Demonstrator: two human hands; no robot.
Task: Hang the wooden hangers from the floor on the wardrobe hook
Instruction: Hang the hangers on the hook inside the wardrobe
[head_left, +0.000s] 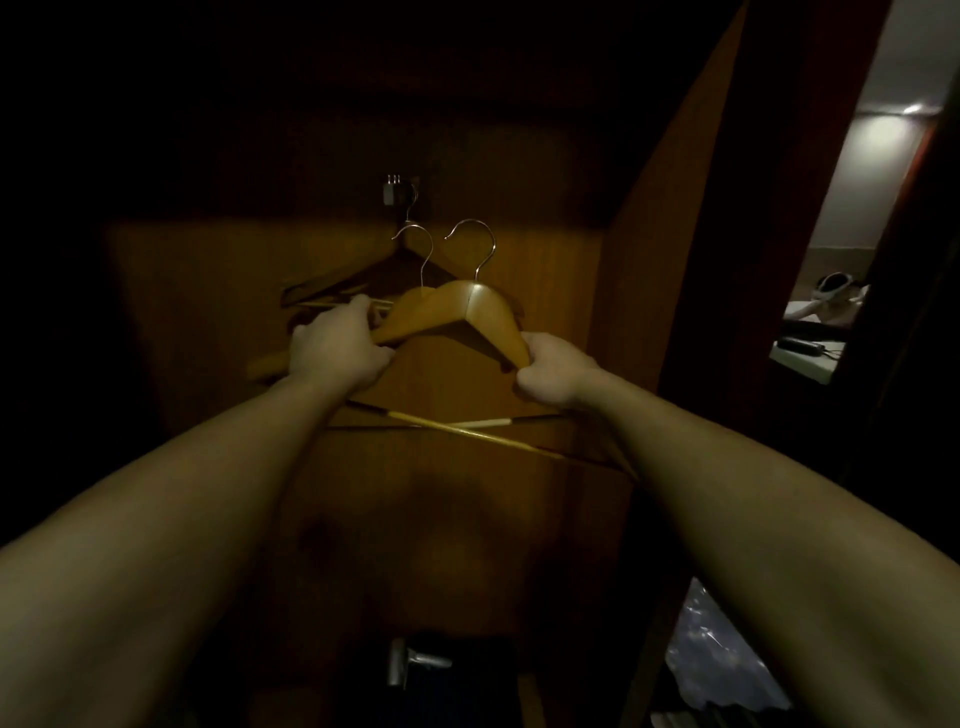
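Inside a dim wardrobe (208, 322), a person is holding two wooden hangers (470, 312) up with both bare arms stretched out. The left hand (337, 353) is gripping their left arms, fingers (358, 307) curled round the wood, while the right hand (556, 374) is clenching the right tip of the front one. Their metal hooks are pointing up, just below and to the right of the wardrobe hook (395, 189) and not touching it. A third hanger (332, 283), in shadow, is already hanging from that hook against the back panel. The two lower bars are crossing beneath the wrists. A clear plastic bag (719, 657) is lying at the lower right, beside the open door (675, 234).
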